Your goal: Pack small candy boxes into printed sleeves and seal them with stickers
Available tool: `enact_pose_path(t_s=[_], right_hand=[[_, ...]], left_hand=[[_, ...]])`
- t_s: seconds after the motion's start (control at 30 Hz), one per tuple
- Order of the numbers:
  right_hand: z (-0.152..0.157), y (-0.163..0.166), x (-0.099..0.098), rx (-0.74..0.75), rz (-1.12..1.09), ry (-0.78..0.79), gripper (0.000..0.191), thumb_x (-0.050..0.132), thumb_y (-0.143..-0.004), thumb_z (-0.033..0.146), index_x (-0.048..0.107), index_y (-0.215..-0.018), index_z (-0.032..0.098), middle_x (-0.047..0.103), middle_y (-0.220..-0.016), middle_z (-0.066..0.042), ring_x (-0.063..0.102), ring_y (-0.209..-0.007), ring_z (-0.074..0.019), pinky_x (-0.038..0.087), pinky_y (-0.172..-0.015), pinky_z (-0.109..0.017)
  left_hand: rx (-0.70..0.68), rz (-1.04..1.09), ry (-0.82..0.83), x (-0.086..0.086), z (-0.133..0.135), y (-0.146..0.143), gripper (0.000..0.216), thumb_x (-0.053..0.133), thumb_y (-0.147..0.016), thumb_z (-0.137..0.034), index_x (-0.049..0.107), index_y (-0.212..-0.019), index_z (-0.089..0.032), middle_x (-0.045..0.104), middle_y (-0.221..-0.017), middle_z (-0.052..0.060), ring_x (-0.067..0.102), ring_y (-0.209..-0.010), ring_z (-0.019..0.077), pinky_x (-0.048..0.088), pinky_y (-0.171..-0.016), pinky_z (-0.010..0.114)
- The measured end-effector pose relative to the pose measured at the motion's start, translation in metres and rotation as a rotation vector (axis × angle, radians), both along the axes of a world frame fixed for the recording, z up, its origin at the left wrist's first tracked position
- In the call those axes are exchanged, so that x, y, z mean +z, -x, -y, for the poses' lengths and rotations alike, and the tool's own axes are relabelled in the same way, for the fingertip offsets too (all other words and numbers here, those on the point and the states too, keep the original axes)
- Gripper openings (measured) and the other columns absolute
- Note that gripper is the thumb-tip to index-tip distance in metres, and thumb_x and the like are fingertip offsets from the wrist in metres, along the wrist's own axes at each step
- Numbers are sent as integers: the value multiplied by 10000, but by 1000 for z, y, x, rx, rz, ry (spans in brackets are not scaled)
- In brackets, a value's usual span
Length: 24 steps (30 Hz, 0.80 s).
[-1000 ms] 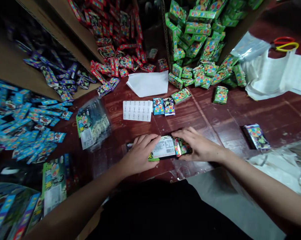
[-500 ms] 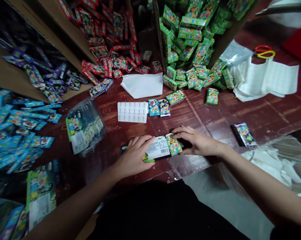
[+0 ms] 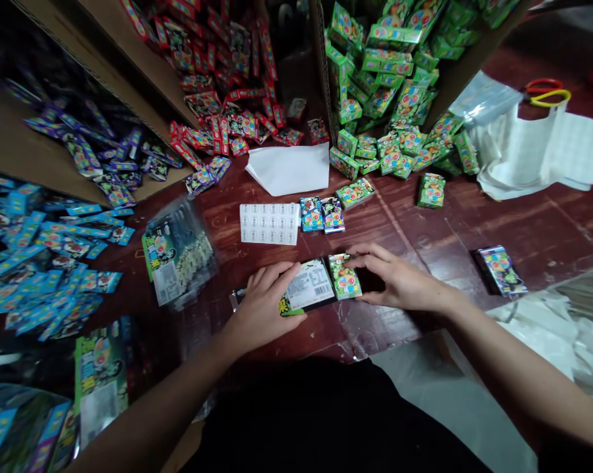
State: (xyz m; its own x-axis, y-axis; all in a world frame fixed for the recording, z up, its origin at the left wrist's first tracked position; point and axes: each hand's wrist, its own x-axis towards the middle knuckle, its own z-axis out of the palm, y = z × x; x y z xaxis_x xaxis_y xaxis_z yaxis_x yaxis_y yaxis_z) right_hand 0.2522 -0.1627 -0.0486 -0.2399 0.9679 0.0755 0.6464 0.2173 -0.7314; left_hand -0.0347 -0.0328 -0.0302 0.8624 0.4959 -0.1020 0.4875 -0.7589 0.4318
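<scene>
- On the near part of the table (image 3: 404,230), head view: labelled packet (image 3: 312,284) lies with green box (image 3: 344,279) at its right end; touching or just beside, cannot tell.
- Step in hand, judged: lining box up with packet end. Next move seems to call for steady packet, level box.
- Left hand (image 3: 266,299): palm down, thumb and fingers clamped across packet.
- Right hand (image 3: 392,279): fingers curved, thumb and fingertips pinching box at its right side.

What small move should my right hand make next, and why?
Perhaps nudge the small green rectangular box left, toward the flat black-and-green package with a white label: your right hand has the box beside that package's right end, while your left hand rests on the package.
</scene>
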Motion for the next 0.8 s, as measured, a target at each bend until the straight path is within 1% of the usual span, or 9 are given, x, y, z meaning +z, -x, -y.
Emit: enact_pose_path(t_s=[0.13, 0.27, 0.37, 0.5, 0.6, 0.67, 0.73, 0.77, 0.8], right_hand=[[-6, -1, 4, 62, 60, 13, 532, 677, -871, 209, 492, -1369, 242, 442, -1464, -124, 484, -1359, -260, 472, -1109, -426], [-17, -4, 8, 78, 125, -14, 511, 672, -879, 200, 508, -1362, 236, 470, -1437, -130, 497, -1341, -265, 481, -1098, -433], [-25, 1, 6, 77, 138, -16, 509, 684, -878, 203, 520, -1359, 233, 482, -1422, -140, 509, -1323, -281, 494, -1086, -453], [-34, 10, 2, 122, 92, -11, 519, 698, -864, 204, 531, -1355, 217, 469, -1445, -150, 496, -1342, -301, 482, -1105, -476], [-36, 11, 7, 157, 24, 16, 603, 691, -868, 193, 473, -1430, 199, 422, -1493, -166, 467, -1385, -299, 465, -1127, -452], [-36, 15, 11, 127, -61, 15, 741, 706, -875, 243, 358, -1528, 217, 354, -1554, -167, 408, -1436, -310, 422, -1165, -466], [-38, 25, 12, 4, -179, -4, 831, 740, -863, 313, 297, -1564, 257, 324, -1582, -149, 370, -1458, -323, 376, -1193, -493], [-39, 32, 10, -87, -265, -11, 820, 746, -861, 338, 310, -1553, 279, 360, -1558, -139, 408, -1431, -316, 395, -1180, -490], [-41, 41, 7, -181, -364, -13, 761, 737, -873, 350, 347, -1524, 298, 437, -1492, -127, 486, -1362, -293, 446, -1137, -471]], left_hand=[[-55, 16, -37, -1, -3, -2, 798, 718, -756, -272, 385, -1482, -272, 514, -1437, 85, 487, -1311, 313, 378, -1099, 465], [-59, 21, -50, 2, -9, -4, 772, 712, -761, -268, 407, -1471, -239, 517, -1445, 86, 489, -1317, 304, 372, -1099, 454], [-31, 24, -62, 2, -10, -5, 762, 711, -757, -266, 421, -1461, -228, 524, -1438, 96, 495, -1309, 308, 379, -1086, 450], [24, 8, -102, -2, -6, -3, 733, 692, -773, -253, 427, -1456, -233, 542, -1418, 107, 511, -1274, 322, 388, -1055, 475], [59, 18, -98, -4, 0, 0, 750, 713, -769, -265, 421, -1460, -244, 547, -1406, 106, 523, -1245, 327, 400, -1049, 491], [141, 65, -83, -3, 4, 0, 789, 741, -768, -294, 395, -1477, -256, 528, -1411, 104, 516, -1257, 322, 398, -1078, 495], [304, 136, -66, -1, 8, -5, 858, 772, -765, -335, 348, -1509, -266, 484, -1425, 113, 488, -1299, 326, 390, -1114, 504], [397, 178, -44, 0, 10, -9, 910, 796, -750, -360, 325, -1523, -272, 456, -1432, 120, 475, -1317, 331, 393, -1123, 508], [480, 222, -4, 1, 12, -12, 968, 824, -725, -383, 305, -1535, -279, 429, -1435, 126, 467, -1328, 337, 402, -1123, 510]])
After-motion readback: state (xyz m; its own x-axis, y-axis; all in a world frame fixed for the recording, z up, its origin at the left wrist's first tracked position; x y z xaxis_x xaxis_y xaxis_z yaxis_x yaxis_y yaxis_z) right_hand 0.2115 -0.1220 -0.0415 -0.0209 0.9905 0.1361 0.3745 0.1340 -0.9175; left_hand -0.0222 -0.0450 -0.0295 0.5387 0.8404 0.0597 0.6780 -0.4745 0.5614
